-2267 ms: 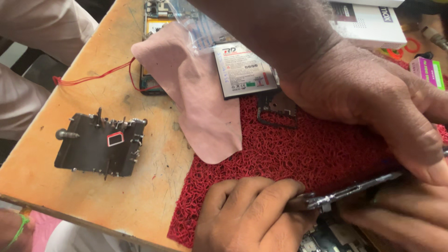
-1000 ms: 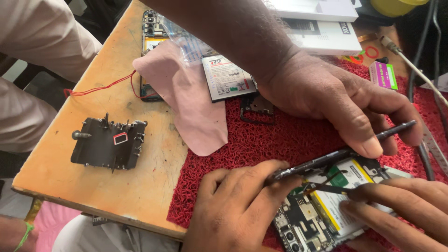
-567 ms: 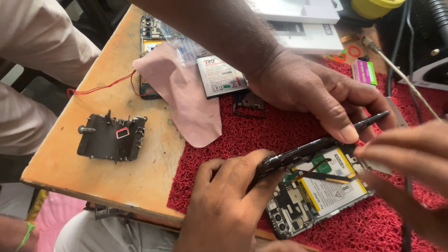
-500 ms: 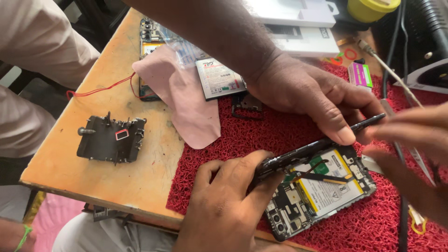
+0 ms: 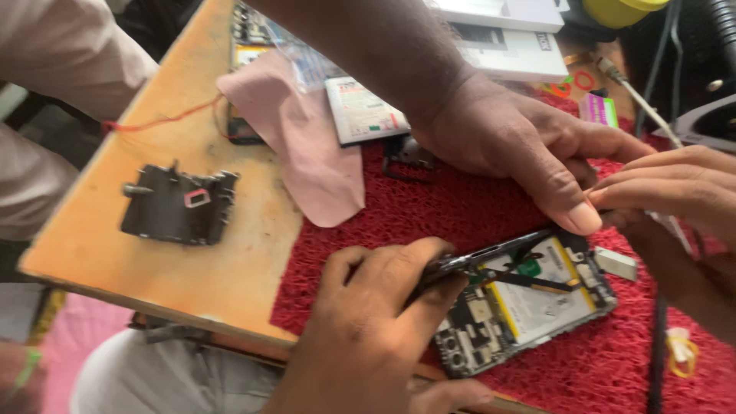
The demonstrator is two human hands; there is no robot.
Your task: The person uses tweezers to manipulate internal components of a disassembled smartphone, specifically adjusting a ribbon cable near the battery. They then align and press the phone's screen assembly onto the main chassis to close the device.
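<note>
Opened black smartphone (image 5: 529, 307) with exposed battery lies on the red looped mat (image 5: 460, 207) near the worktop (image 5: 230, 261) front edge. Left hand (image 5: 376, 337) grips the lifted black back panel (image 5: 491, 257); right hand (image 5: 682, 192) pinches closed beside another person's hand (image 5: 514, 146), leaving little free room.

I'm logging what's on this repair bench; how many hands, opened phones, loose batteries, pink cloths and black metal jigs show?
Hands: 3, the left hand, the right hand and another person's hand
Opened phone: 1
Loose battery: 1
Pink cloth: 1
Black metal jig: 1
Total: 7
</note>
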